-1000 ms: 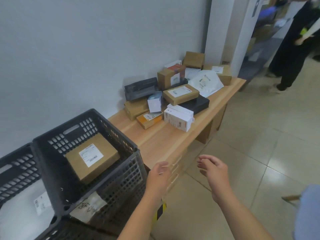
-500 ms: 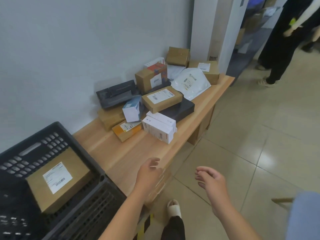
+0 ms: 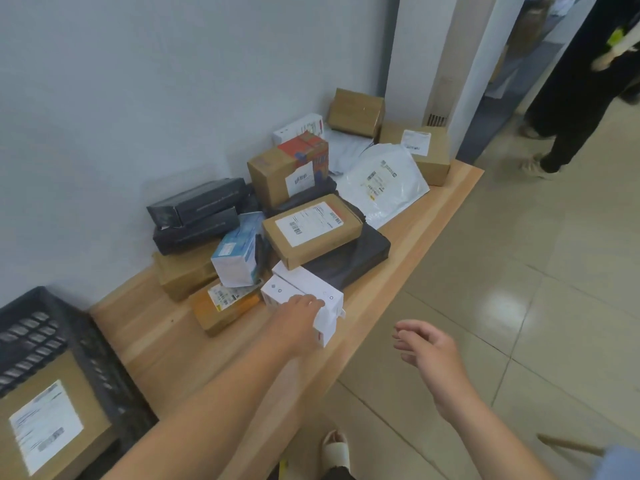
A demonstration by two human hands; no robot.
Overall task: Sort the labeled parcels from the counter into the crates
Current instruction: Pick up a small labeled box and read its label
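A pile of labeled parcels lies on the wooden counter (image 3: 156, 341). At its near edge sits a white box (image 3: 308, 289); my left hand (image 3: 299, 320) rests on the box's top and front, fingers laid over it. Whether it grips the box I cannot tell. My right hand (image 3: 427, 351) hovers open over the floor just off the counter's edge, holding nothing. Behind the white box are a brown labeled box (image 3: 311, 230) on a black bag (image 3: 356, 258), a blue-white box (image 3: 239, 251) and an orange box (image 3: 225, 306). A black crate (image 3: 62, 341) at the left holds a brown labeled box (image 3: 48, 424).
Farther back lie a white mailer bag (image 3: 384, 181), several brown boxes and two black boxes (image 3: 197, 213) against the wall. A person in black stands at the top right by the doorway. My sandaled foot (image 3: 334, 448) is on the tiled floor below.
My view moved closer to the counter. My left hand reached forward from the counter's edge onto the white box. My right hand stayed open at the right.
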